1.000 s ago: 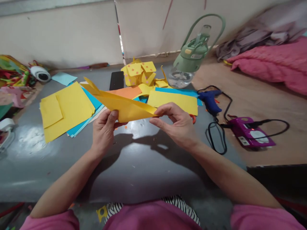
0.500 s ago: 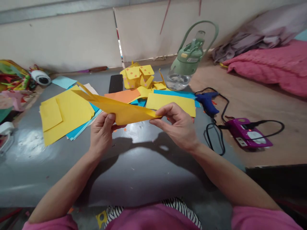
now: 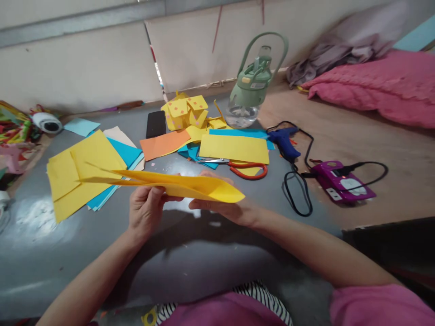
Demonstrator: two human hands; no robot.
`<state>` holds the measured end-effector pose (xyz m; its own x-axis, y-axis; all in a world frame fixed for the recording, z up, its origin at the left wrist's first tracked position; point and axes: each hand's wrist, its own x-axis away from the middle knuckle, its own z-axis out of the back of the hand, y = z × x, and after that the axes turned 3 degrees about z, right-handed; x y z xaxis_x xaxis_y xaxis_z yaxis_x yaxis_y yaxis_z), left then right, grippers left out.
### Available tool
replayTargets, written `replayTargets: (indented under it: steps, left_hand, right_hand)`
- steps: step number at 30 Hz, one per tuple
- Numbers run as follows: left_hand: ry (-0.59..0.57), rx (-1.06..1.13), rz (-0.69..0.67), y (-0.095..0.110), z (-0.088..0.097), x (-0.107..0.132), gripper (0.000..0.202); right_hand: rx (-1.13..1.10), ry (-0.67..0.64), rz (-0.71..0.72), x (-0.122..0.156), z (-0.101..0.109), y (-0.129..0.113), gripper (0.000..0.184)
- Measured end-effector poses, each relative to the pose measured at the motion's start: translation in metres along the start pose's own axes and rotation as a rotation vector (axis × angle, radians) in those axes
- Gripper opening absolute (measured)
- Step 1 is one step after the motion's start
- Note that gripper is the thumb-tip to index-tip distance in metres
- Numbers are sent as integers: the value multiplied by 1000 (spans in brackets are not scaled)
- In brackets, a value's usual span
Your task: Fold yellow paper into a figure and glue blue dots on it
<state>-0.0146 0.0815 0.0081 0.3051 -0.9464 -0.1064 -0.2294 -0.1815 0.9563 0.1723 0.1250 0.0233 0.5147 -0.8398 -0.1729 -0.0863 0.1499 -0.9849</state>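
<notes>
A folded sheet of yellow paper (image 3: 190, 184) is held up above the table, its layers parting at the left end and its right end bulging open. My left hand (image 3: 147, 206) pinches its lower edge, thumb in front. Around the right part of the sheet is my right hand (image 3: 227, 209), some fingers behind it and one digit showing below; the paper hides much of that hand. Just beyond lie red-handled scissors (image 3: 249, 170), touching a yellow strip of paper (image 3: 234, 147). Left of my hands is a stack of yellow sheets (image 3: 91, 158) with blue sheets (image 3: 127, 151) underneath.
Farther back are a spotted yellow paper model (image 3: 183, 111), a black phone (image 3: 156, 124), an orange sheet (image 3: 163, 144) and a green-topped water bottle (image 3: 248, 90). On the right, a blue glue gun (image 3: 287, 142) and its cable lie near a purple power strip (image 3: 343, 181).
My right hand has left the sheet's right tip and moved under and behind it. The sheet has tilted level and its right end has opened. The scissors are now uncovered.
</notes>
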Motion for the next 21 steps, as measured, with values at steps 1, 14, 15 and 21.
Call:
replayTargets:
  steps: [1, 14, 15, 21]
  left_hand:
    - [-17, -2, -7, 0, 1, 2, 33]
    - [6, -38, -70, -1, 10, 3, 23]
    - [4, -35, -59, 0, 9, 3, 25]
    - [59, 38, -95, 2, 5, -3, 18]
  right_hand:
    - [-18, 1, -8, 0, 0, 0, 26]
    - [-245, 30, 198, -1, 4, -2, 12]
    - [-268, 41, 239, -1, 5, -1, 14]
    - [-316, 120, 310, -4, 6, 0, 15]
